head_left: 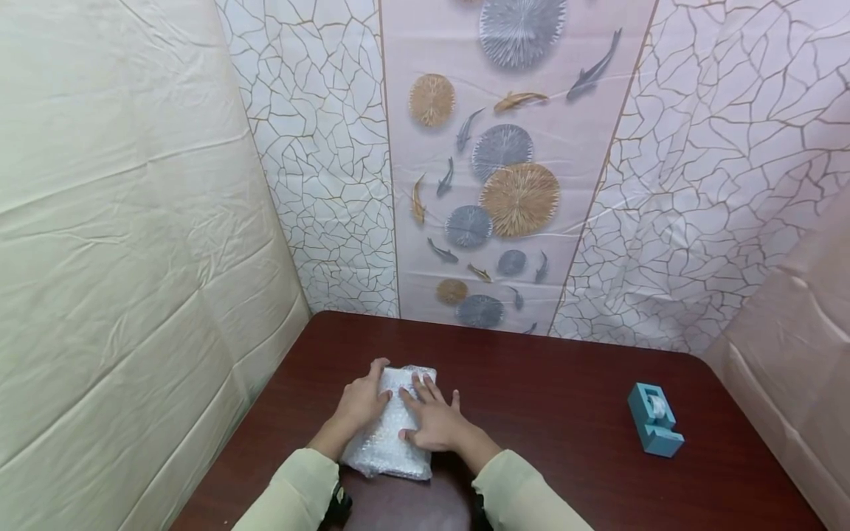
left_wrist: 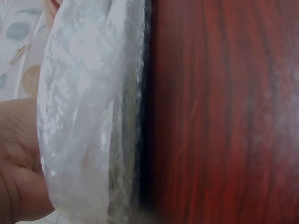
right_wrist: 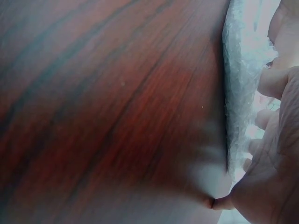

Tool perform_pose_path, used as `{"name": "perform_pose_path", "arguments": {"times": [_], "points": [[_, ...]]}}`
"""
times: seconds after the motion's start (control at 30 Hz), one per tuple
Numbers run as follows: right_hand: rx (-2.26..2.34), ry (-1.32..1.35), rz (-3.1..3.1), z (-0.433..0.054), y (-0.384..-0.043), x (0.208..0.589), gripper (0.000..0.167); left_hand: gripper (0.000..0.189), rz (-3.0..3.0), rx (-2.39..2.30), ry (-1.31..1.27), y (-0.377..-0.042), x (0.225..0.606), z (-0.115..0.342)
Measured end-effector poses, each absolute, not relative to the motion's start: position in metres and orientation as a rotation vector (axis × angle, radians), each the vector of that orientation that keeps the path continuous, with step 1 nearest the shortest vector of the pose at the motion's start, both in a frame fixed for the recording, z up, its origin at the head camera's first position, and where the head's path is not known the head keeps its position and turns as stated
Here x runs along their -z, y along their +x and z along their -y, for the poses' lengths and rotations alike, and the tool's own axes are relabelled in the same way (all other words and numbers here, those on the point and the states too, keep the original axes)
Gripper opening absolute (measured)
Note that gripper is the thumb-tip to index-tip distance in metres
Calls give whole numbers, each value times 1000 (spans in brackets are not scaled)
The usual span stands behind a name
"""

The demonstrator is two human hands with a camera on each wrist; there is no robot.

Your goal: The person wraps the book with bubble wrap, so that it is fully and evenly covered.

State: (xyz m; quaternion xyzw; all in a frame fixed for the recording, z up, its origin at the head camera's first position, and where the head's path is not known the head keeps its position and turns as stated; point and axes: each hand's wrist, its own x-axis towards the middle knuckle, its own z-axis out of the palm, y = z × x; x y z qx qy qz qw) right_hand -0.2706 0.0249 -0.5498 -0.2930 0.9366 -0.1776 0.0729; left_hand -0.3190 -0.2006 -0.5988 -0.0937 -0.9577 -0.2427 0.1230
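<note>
A flat package in clear bubble wrap [head_left: 392, 435] lies on the table in front of me; what is inside cannot be made out. Along its left edge rests my left hand [head_left: 358, 404], thumb on the top face and a finger reaching past the far left corner. My right hand [head_left: 438, 424] lies spread over the right side, fingertips touching the wrap. In the left wrist view, the layered side of the bubble wrap [left_wrist: 88, 112] fills the left half. The right wrist view shows several right-hand fingers [right_wrist: 273, 84] on top of the wrap, with one finger off its edge.
A teal tape dispenser [head_left: 654, 419] with a roll of clear tape stands on the right side of the dark red-brown wooden table [head_left: 544, 428]. Cloth-covered walls [head_left: 332, 184] close in the table at the back, left and right.
</note>
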Motion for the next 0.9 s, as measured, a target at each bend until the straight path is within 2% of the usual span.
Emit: {"name": "perform_pose_path", "arguments": {"times": [0.53,0.9], "points": [[481,-859,-2831,-24,-268,544,84,59,2803,557,-310,-334,612,208],[482,-866,-2827,-25,-268,548,84,53,2850,548,-290,-330,609,208]]}}
